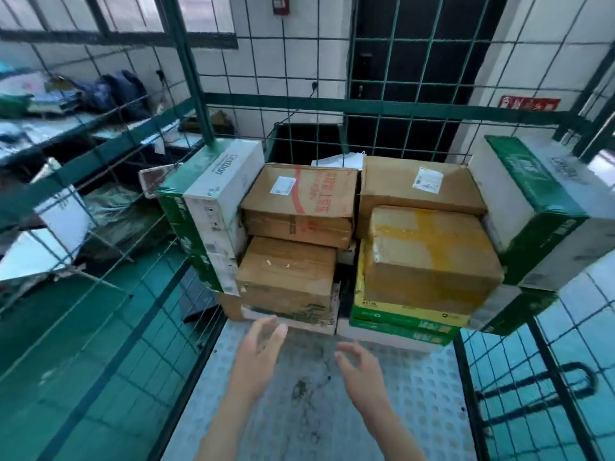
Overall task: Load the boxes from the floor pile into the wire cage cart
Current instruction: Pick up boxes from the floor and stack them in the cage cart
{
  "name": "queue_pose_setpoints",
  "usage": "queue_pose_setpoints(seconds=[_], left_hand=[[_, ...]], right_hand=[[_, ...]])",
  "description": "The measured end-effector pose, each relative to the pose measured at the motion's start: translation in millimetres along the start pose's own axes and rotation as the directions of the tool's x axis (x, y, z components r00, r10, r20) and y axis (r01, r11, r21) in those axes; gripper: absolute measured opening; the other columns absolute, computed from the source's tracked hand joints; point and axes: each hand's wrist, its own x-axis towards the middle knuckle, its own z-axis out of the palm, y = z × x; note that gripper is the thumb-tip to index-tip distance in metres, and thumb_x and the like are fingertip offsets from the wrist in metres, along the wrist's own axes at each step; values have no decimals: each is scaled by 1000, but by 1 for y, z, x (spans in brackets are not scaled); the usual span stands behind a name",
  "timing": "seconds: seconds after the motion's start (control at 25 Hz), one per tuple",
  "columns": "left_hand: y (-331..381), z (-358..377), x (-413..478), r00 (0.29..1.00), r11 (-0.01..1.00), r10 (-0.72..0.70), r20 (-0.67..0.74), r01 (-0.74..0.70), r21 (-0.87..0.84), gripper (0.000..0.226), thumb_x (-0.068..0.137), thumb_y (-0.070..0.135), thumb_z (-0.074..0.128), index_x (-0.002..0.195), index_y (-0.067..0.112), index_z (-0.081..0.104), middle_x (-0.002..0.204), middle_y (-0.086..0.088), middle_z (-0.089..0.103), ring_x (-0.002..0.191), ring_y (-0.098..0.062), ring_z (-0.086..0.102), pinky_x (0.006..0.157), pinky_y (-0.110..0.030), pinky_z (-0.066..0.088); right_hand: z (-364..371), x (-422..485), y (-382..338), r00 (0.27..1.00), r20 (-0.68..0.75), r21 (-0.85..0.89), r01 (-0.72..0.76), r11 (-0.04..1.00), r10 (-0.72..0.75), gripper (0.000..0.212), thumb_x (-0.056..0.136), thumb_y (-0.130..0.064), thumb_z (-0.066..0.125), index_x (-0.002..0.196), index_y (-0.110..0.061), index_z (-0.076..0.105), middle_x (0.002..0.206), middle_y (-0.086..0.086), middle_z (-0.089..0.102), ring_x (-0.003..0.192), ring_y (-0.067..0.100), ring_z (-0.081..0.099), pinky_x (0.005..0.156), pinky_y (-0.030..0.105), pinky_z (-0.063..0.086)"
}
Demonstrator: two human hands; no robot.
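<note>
Against the cart's (382,109) back wall, boxes (429,257) sit stacked high. Both hands, left hand (263,347) and right hand (361,364), hover before them, fingers spread, holding nothing. That tape-patched top box seems perched forward; a bump might topple it.

The perforated cart floor (416,394) is loaded at twelve o'clock with stacked boxes (286,277); lowest, seemingly, a green carton (399,329).

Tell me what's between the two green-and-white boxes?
Stacked brown cardboard boxes fill the gap between the left green-and-white box and the right green-and-white box, in the head view.
</note>
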Motion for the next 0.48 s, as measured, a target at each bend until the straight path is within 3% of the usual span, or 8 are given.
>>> queue_pose_setpoints(seconds=[0.16,0.28,0.32,0.4,0.48], left_hand=[[-45,-83,-69,985,993,-84,-153,70,-94,10,100,41,57,110,41,60,121,9,66,104,-11,68,93,-43,58],[-77,-137,-125,962,986,-122,-244,88,-144,15,100,38,58,114,36,61,116,7,69,101,-12,70,91,-43,59],[-88,-158,-147,953,984,-121,-279,80,-156,16,100,37,59,115,34,62,114,6,70,101,-13,70,91,-44,59],[-104,-197,-188,924,979,-137,-356,72,-190,20,100,33,59,119,27,63,110,7,72,102,-15,71,91,-46,59],[-118,-233,-230,885,971,-157,-439,57,-232,20,101,33,59,118,23,63,107,7,73,102,-16,71,90,-46,56]], right_hand=[[73,-54,-13,980,158,-45,126,991,-118,11,101,-26,59,103,-28,70,115,-9,67,113,8,60,95,25,44],[116,-102,-29,945,273,-62,201,978,-177,12,101,-24,59,100,-24,71,99,-7,69,77,1,60,73,22,49],[133,-121,-34,926,324,-78,229,970,-193,13,101,-23,59,99,-24,71,93,-5,68,71,5,58,73,28,52],[168,-159,-42,882,427,-101,266,959,-199,13,101,-26,58,99,-26,71,93,-1,69,76,21,63,87,44,54],[202,-192,-42,830,515,-98,306,947,-215,14,101,-28,58,103,-25,72,102,-1,72,96,28,67,94,46,53]])
